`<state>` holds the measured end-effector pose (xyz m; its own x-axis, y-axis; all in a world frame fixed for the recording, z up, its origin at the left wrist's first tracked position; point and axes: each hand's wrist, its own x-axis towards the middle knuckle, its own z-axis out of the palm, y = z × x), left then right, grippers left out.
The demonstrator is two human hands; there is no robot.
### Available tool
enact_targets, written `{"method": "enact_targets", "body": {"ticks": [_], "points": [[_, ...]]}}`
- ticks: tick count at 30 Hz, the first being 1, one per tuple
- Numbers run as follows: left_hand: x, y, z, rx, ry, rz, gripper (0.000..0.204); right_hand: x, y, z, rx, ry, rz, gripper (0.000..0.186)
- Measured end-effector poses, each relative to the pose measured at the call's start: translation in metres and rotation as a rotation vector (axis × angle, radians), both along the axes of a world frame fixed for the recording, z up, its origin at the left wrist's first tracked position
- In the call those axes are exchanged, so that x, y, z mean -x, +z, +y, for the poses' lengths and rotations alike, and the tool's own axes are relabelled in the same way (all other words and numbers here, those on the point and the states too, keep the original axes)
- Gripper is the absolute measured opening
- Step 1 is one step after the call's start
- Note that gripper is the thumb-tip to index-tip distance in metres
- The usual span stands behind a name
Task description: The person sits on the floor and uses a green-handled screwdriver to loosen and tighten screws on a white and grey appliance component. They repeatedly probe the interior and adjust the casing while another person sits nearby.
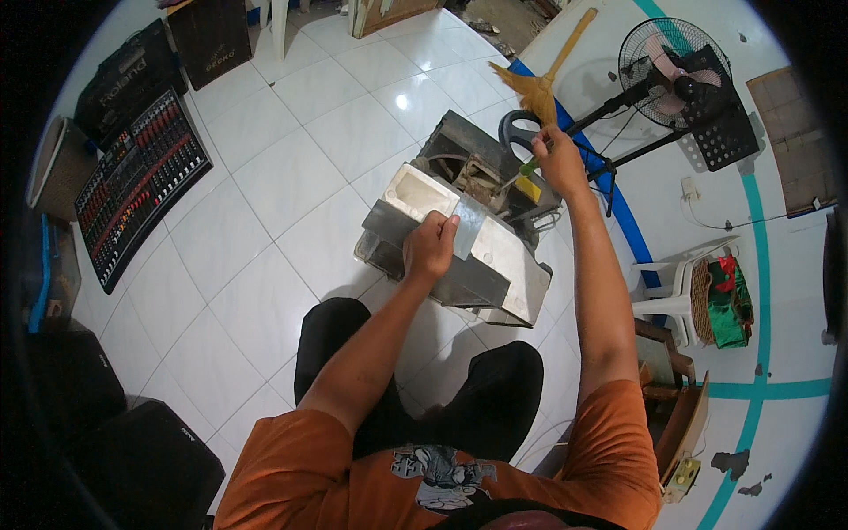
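Note:
A bulky dark grey, dusty appliance (pixel 446 137) with exposed inner parts and a small yellow piece (pixel 528 189) sits on the floor in front of my knees. Across its near side lies a grimy white panel (pixel 508 278) with grey edges. My left hand (pixel 428 247) grips this panel around its middle, thumb on a silvery strip. My right hand (pixel 556 159) is closed on a green-handled tool (pixel 530 167), whose thin shaft points down into the open interior. A black curved handle-like loop (pixel 515 125) shows just behind my right hand.
A mixing board (pixel 141 181), black cases (pixel 203 44) and black speakers (pixel 159 459) line the left. A straw broom (pixel 552 66), standing fan (pixel 671 75), white chair (pixel 662 309) with basket, and wooden furniture (pixel 676 406) are at the right, along a wall (pixel 795 291).

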<state>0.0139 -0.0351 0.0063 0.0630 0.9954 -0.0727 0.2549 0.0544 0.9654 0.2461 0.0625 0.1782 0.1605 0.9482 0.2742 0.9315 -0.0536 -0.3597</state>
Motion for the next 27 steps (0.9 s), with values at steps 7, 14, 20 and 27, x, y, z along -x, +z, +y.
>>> {"method": "enact_targets", "body": {"ticks": [7,14,20,27], "points": [[-0.002,-0.002,-0.002,0.013,0.003,-0.018,0.045,-0.003,0.014,-0.001,0.192,0.025,-0.11,0.037],[-0.002,-0.007,-0.003,-0.053,0.021,-0.038,0.042,0.004,0.03,-0.003,0.323,0.009,-0.261,0.04],[0.0,-0.006,-0.002,-0.031,-0.014,-0.012,0.045,-0.003,0.026,-0.006,0.343,0.109,-0.193,0.044],[0.0,-0.004,-0.002,-0.034,-0.004,-0.038,0.044,0.011,0.038,-0.003,0.506,-0.175,-0.348,0.053]]}}
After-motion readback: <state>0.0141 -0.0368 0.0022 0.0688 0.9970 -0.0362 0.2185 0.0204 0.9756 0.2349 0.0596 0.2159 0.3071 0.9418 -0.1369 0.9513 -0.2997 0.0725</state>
